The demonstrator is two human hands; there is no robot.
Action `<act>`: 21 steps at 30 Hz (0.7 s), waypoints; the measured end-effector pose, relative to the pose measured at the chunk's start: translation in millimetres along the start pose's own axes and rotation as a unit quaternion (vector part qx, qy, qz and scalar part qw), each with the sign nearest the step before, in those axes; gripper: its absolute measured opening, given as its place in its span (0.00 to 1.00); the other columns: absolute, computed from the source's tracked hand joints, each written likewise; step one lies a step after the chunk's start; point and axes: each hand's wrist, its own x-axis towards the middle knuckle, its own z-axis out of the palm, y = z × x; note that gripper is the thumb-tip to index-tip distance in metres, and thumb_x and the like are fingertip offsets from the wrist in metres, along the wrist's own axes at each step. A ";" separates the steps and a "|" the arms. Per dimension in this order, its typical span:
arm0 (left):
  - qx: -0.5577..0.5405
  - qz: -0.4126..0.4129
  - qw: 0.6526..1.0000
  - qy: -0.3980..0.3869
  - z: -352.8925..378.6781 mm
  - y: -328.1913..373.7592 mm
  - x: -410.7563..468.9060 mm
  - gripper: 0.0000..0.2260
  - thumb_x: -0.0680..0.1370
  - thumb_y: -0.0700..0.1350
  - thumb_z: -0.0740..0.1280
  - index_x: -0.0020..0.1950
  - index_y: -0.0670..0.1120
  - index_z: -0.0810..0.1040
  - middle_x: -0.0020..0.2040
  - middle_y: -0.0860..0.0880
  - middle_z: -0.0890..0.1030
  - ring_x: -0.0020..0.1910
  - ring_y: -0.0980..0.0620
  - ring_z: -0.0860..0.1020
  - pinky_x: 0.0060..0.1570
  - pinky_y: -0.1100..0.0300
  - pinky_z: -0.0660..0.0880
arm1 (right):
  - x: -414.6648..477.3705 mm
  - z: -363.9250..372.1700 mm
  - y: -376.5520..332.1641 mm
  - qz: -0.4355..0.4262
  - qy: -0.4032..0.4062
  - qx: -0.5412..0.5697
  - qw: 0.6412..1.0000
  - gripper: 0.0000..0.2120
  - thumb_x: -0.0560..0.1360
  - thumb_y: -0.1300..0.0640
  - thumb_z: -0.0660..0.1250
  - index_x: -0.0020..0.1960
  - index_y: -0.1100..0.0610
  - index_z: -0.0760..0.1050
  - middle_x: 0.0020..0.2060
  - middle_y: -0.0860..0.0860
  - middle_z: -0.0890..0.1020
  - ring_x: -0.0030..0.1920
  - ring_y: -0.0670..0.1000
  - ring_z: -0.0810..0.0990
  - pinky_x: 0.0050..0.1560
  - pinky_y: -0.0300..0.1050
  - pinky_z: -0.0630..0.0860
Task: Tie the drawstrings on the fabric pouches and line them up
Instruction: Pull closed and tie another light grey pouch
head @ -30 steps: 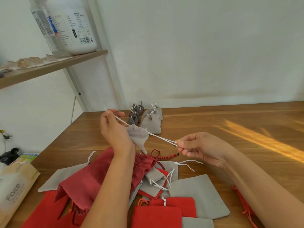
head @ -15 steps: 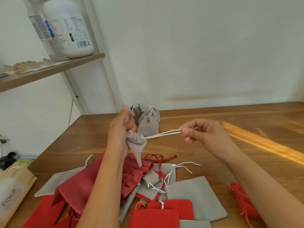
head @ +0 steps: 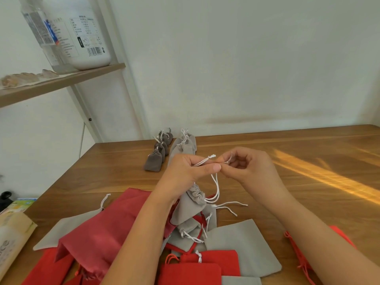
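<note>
A small light-grey pouch (head: 188,206) with a cinched mouth hangs by its white drawstrings (head: 216,188) over the table. My left hand (head: 185,171) and my right hand (head: 246,167) meet above it, both pinching the drawstring ends between fingertips. At the back of the table stand two rows of tied pouches: dark-grey ones (head: 156,159) and light-grey ones (head: 184,145). Below my arms lies a heap of untied pouches: a large dark-red one (head: 102,233), flat grey ones (head: 244,245) and bright red ones (head: 205,266).
The wooden table (head: 287,161) meets a white wall at the back. A shelf (head: 61,81) at upper left carries a white jar (head: 84,31) and a clear bottle. A paper package (head: 12,241) lies at the left edge. A red pouch (head: 300,249) lies under my right forearm.
My hands came together from a spread pull on the drawstrings. The pouch dropped from beside my left hand and now dangles below both hands.
</note>
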 end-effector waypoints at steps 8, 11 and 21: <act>-0.042 -0.005 0.997 0.059 5.3 0.7 -2.1 0.04 0.72 0.44 0.72 0.43 0.46 0.85 0.29 0.57 0.80 0.33 0.64 0.77 0.49 0.63 0.71 | 2.0 -0.4 3.6 0.056 0.000 0.217 0.975 0.11 0.71 0.56 0.68 0.49 0.59 0.83 0.34 0.52 0.81 0.36 0.46 0.76 0.40 0.37 0.75; -0.054 -0.007 0.994 0.092 10.7 -0.1 -2.4 0.09 0.77 0.45 0.68 0.52 0.42 0.84 0.20 0.59 0.71 0.23 0.64 0.69 0.46 0.64 0.69 | 2.4 -2.4 4.6 0.065 -0.008 0.195 0.979 0.14 0.71 0.51 0.68 0.53 0.54 0.84 0.43 0.48 0.83 0.42 0.47 0.74 0.46 0.41 0.74; -0.051 -0.002 0.998 0.043 16.5 -3.7 -1.0 0.22 0.72 0.52 0.70 0.44 0.31 0.79 0.23 0.54 0.65 0.24 0.58 0.62 0.28 0.69 0.62 | 2.4 1.8 5.1 0.058 -0.077 0.118 0.988 0.19 0.71 0.50 0.67 0.59 0.54 0.81 0.62 0.42 0.78 0.62 0.37 0.74 0.53 0.26 0.71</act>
